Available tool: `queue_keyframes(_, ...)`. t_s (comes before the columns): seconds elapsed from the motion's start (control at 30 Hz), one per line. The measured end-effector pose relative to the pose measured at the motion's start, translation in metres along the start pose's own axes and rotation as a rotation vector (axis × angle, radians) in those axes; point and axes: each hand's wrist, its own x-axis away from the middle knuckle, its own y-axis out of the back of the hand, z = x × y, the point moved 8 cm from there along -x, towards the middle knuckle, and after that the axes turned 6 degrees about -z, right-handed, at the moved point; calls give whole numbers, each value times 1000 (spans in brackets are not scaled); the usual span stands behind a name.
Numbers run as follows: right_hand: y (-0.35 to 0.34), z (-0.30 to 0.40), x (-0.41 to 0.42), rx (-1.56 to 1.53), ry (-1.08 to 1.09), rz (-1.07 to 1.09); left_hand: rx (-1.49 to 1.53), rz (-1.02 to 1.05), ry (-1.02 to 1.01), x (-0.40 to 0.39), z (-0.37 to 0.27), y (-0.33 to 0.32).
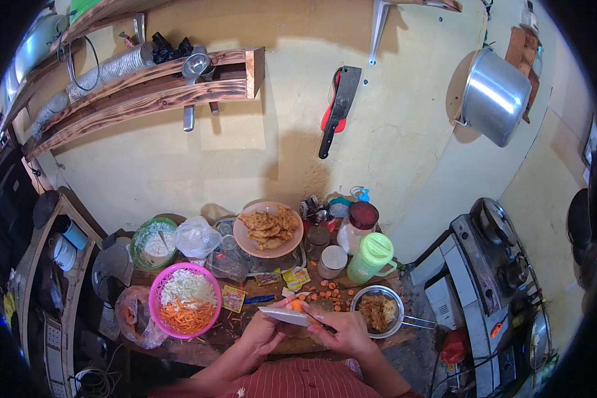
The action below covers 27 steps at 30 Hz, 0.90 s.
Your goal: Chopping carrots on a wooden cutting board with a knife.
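My right hand is closed around the handle of a kitchen knife, its broad blade pointing left. An orange piece of carrot sits behind the blade, held by the fingers of my left hand. Beyond the hands, carrot slices lie scattered on the wooden table. To the left stands a pink plastic basket with shredded cabbage and carrot strips. A metal strainer with browned food in it rests at the right.
Behind are a plate of fried food, a green bowl of flour, a glass jar and a light green pitcher. Seasoning packets lie mid-table. A plastic bag is at the left edge; a gas stove stands right.
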Motion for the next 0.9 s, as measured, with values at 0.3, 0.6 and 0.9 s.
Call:
queue_keyframes(0.3, -1, 4, 0, 10, 18, -137, -155, -108, -69, 6, -6, -2)
queue_keyframes(0.6, -9, -23, 0, -167, -136, -365, -157, -57, 21, -5, 11, 4)
queue_keyframes(0.9, -44, -110, 15, -524, -553, -244, -77, -38, -45, -9, -7, 0)
